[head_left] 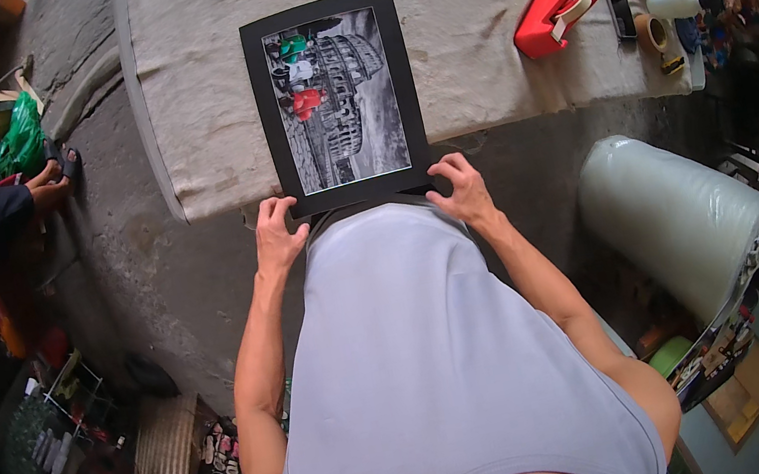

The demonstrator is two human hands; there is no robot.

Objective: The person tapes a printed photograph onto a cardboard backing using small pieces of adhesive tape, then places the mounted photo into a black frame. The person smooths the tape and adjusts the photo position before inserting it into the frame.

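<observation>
A black-bordered picture (337,102) lies on the cloth-covered table in front of me, its near edge reaching past the table edge toward my body. Inside the wide black border is a black-and-white photo of an arched, round ruin, with green, white and red patches; the photo is turned sideways to me. My left hand (278,235) grips the border's near left corner between thumb and fingers. At the near right corner, my right hand (461,190) holds the border in the same way. Parts of both thumbs and fingertips are hidden at the border.
On the table (202,96) to the right stand a red tape dispenser (556,15), a dark phone (619,7), a tape roll (651,34) and a whitish bottle (673,4). A big roll of bubble wrap (676,220) is at my right. People sit at the far left and far right.
</observation>
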